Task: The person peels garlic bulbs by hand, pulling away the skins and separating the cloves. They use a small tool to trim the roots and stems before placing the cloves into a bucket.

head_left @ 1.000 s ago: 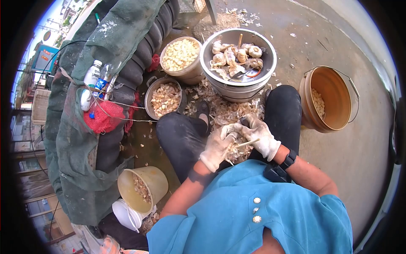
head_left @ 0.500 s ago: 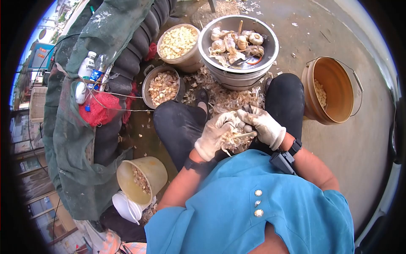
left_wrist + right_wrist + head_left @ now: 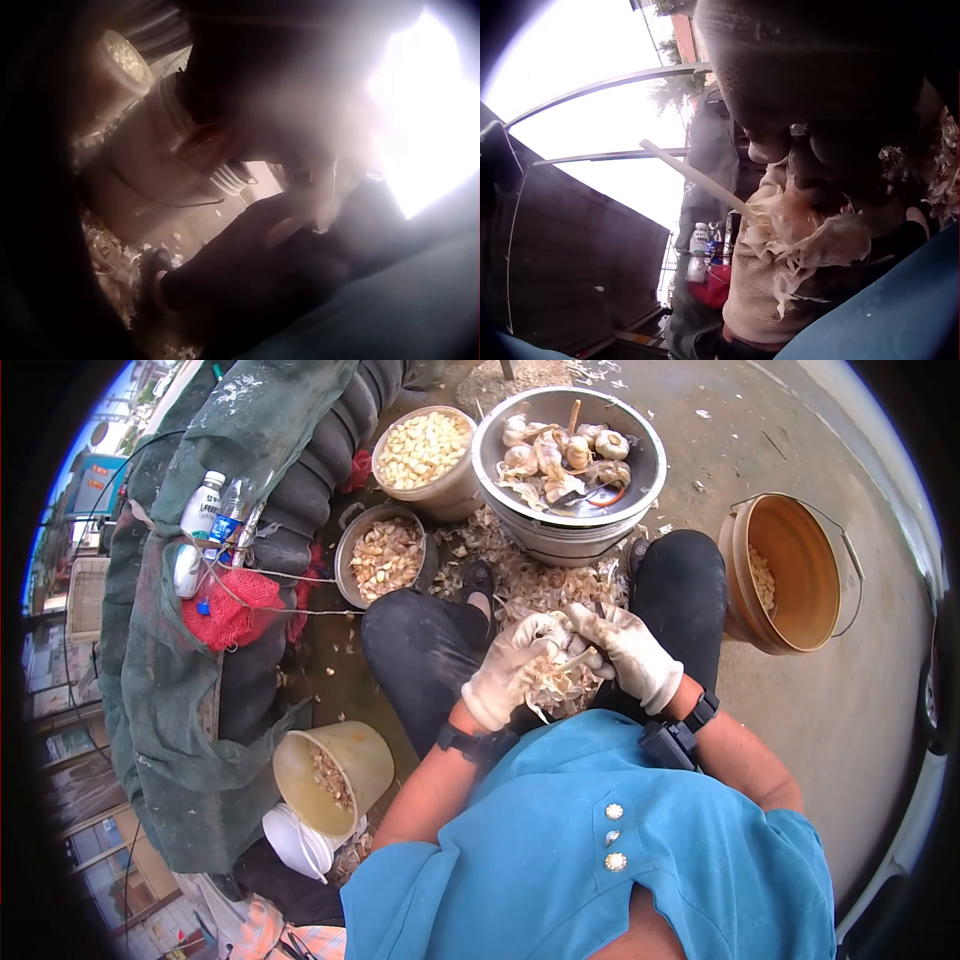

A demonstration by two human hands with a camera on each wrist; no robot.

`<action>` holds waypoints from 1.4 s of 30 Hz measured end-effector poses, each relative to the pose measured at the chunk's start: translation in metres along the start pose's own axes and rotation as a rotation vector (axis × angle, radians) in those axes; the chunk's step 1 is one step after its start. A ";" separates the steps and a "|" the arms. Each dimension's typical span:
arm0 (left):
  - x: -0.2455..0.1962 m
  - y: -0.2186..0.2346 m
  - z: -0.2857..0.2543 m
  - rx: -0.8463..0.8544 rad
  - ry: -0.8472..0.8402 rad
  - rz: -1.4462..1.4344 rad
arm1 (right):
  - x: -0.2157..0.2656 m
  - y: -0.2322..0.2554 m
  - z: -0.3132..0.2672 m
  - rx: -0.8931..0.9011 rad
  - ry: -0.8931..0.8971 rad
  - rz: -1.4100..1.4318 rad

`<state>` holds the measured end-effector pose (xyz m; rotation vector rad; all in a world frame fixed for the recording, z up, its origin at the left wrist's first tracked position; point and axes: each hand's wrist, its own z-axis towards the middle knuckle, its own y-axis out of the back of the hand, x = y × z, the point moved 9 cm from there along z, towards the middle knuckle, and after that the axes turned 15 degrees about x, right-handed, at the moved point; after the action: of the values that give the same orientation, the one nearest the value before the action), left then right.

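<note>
My left hand [image 3: 505, 672], in a white knit glove, grips a garlic bulb [image 3: 563, 676] with loose papery skin and a pale dry stalk. Its palm lies under the bulb in the right wrist view, where the stalk [image 3: 694, 175] sticks out to the upper left. My right hand [image 3: 637, 658], also gloved, has its curled fingers and thumb pinched at the bulb's far side. A small shiny bit [image 3: 799, 130] shows between the right fingertips; I cannot tell what it is. Both hands are over my lap. The left wrist view is dark and blurred.
Ahead, a metal basin [image 3: 640, 485] of whole bulbs sits on a bucket. Peeled cloves fill a tub [image 3: 452, 495]; unpeeled ones lie in a pot [image 3: 345, 575]. At right stands a brown bucket [image 3: 800, 600], at left a tipped cream bucket [image 3: 375, 760]. Skins [image 3: 560, 585] litter the ground.
The bulb has turned between my hands, and its stalk now points up more steeply. My right fingers have shifted over its far side. The head view has moved slightly.
</note>
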<state>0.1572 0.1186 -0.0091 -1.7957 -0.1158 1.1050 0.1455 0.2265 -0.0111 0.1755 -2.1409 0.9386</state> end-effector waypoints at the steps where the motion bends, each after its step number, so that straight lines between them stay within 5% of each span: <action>1: -0.012 -0.023 0.003 0.062 -0.058 -0.123 | 0.003 -0.004 0.001 0.020 0.035 0.155; 4: -0.027 -0.030 -0.004 0.068 -0.133 -0.220 | -0.001 -0.003 -0.001 0.084 -0.026 0.461; 8: -0.021 0.007 -0.013 -0.035 -0.093 0.068 | 0.003 -0.002 -0.002 0.151 -0.022 0.513; 10: -0.023 0.013 -0.013 -0.049 -0.055 0.373 | 0.005 -0.002 -0.003 0.149 -0.028 0.508; 14: -0.019 0.017 -0.008 -0.087 -0.056 0.193 | 0.017 0.011 -0.009 0.084 -0.014 0.385; 16: -0.009 0.044 -0.006 -0.089 0.067 0.700 | 0.039 0.025 -0.023 0.028 0.064 0.368; 18: -0.004 0.053 -0.003 -0.162 0.072 0.533 | 0.067 0.050 -0.044 -0.072 0.185 0.240; 20: -0.018 0.052 0.003 -0.177 0.026 1.118 | 0.097 0.082 -0.077 -0.291 0.295 0.140; 22: -0.021 0.055 0.010 -0.236 0.060 0.879 | 0.118 0.129 -0.118 -0.438 0.455 0.126; 24: -0.016 0.069 0.010 -0.337 0.276 1.081 | 0.131 0.179 -0.174 -0.901 0.459 -0.135; 25: -0.017 0.069 0.011 -0.335 0.275 1.082 | 0.129 0.198 -0.195 -1.064 0.347 -0.269; 27: -0.013 0.052 0.018 -0.077 0.317 1.391 | 0.124 0.225 -0.223 -1.284 0.147 -0.476; 30: -0.013 0.041 0.029 0.078 0.220 1.614 | 0.117 0.226 -0.206 -1.144 0.144 -0.399; 32: -0.021 0.045 0.035 -0.021 0.681 1.411 | 0.125 0.215 -0.184 -1.106 0.146 -0.392; 36: -0.046 0.042 0.051 -0.092 0.752 1.370 | 0.163 0.161 -0.103 -0.815 0.126 -0.520; 37: -0.048 0.047 0.058 -0.078 0.633 1.478 | 0.170 0.151 -0.080 -0.778 0.078 -0.560; 42: -0.081 0.059 0.082 -0.114 0.590 1.389 | 0.194 0.126 0.048 -0.507 -0.160 -1.096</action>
<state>0.0287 0.1029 -0.0119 -2.1845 1.6481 1.3464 -0.0675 0.3174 0.0338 1.0457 -1.8989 -0.2523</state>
